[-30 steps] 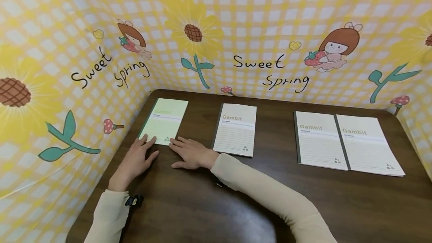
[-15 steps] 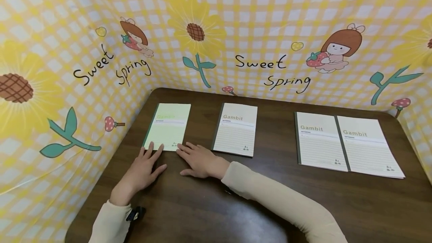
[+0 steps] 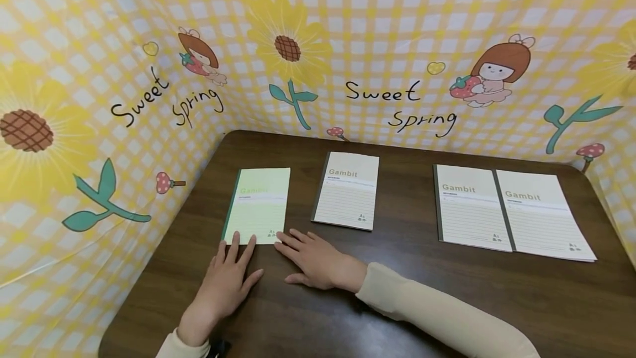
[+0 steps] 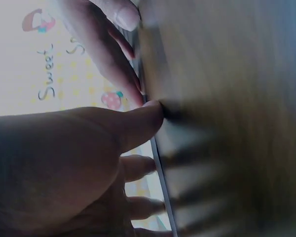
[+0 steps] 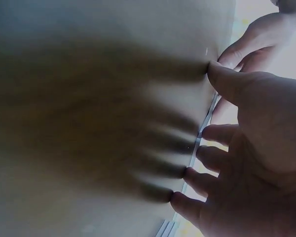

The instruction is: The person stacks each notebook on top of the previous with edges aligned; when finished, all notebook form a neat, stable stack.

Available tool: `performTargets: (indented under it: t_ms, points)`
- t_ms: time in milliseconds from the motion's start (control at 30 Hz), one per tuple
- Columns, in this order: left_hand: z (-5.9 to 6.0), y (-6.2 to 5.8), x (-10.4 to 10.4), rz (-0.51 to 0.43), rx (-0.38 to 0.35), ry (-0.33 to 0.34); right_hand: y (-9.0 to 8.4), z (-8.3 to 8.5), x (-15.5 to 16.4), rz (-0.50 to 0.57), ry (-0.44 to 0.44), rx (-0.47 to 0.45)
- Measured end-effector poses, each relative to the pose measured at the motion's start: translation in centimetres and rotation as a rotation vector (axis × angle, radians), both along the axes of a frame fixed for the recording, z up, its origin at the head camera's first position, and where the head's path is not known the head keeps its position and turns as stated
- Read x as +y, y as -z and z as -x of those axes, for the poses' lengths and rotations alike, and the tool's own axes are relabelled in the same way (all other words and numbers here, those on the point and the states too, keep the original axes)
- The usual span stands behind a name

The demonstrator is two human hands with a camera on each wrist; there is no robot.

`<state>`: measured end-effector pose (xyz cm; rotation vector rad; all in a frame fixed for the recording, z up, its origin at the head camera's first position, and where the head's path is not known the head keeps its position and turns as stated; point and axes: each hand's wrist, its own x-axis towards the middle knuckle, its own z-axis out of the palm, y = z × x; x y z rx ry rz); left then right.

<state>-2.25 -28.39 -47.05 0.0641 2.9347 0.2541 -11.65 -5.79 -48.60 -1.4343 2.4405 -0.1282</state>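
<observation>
Both hands lie flat on the dark bench (image 3: 447, 303), fingers straight and spread, neither grip grasping anything. The left hand (image 3: 226, 283) has its fingertips on the near edge of the green notebook (image 3: 258, 205). The right hand (image 3: 318, 258) touches that notebook's near right corner; the notebook lies at the bench's left, beside a beige notebook (image 3: 346, 190).

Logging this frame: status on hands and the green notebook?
Left hand and right hand both flat, fingertips on near edge of green notebook. Notebook lies flat on table. Nothing in the way; beige notebook sits apart.
</observation>
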Motion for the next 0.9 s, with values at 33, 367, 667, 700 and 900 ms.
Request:
performTargets:
  t_ms: [33, 367, 667, 700, 900]
  points:
    - [-0.2, 0.0, 0.3, 0.000, -0.006, -0.001, 0.0, -0.1, 0.4, -0.002, -0.002, -0.002]
    - [-2.6, 0.1, 3.3, 0.015, -0.024, -0.001, 0.4, -1.2, 3.7, 0.010, -0.005, 0.020]
    - [-3.4, 0.2, 4.7, 0.011, 0.006, -0.012, 0.2, -1.2, 5.3, 0.054, -0.026, 0.013]
    - [-3.4, 0.1, 4.7, 0.013, 0.014, -0.005, 0.1, -1.1, 5.3, 0.057, -0.028, 0.008]
    - [-2.5, -0.7, 3.8, -0.021, 0.062, -0.019, -0.2, -0.7, 5.1, 0.112, -0.012, -0.082]
